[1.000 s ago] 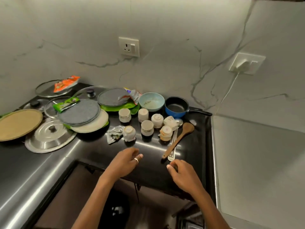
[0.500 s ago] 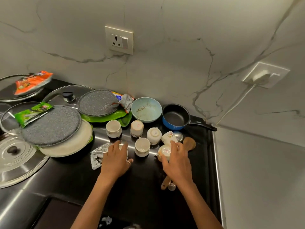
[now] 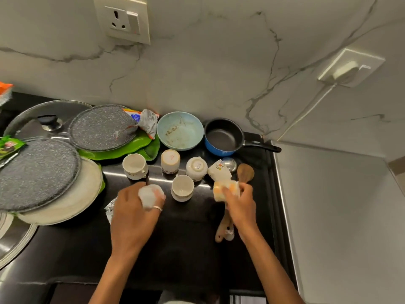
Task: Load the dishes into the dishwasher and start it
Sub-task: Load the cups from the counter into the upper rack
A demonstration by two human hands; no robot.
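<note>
Left hand (image 3: 133,216): curled round a white cup (image 3: 150,195), lower centre of the frame.
Right hand (image 3: 240,205): gripped a yellow-banded cup (image 3: 225,190), just right of centre.
Bench (image 3: 186,238): other cups (image 3: 182,187), a pale blue bowl (image 3: 179,130) and a blue saucepan (image 3: 222,138) stood above both hands, mid-frame.

- A wall socket (image 3: 122,19) with a switch sits at the top left of the frame, on the marble wall (image 3: 219,73).
- A white plug (image 3: 345,70) fills a second socket at upper right; its cable (image 3: 306,108) runs down and left.
- A torn wrapper (image 3: 146,121) lies at the back of the black counter (image 3: 186,238), left of centre.
- A green packet (image 3: 8,147) and an orange packet (image 3: 5,88) show at the left edge.
- Crumpled foil (image 3: 110,208) lies lower left of centre.
</note>
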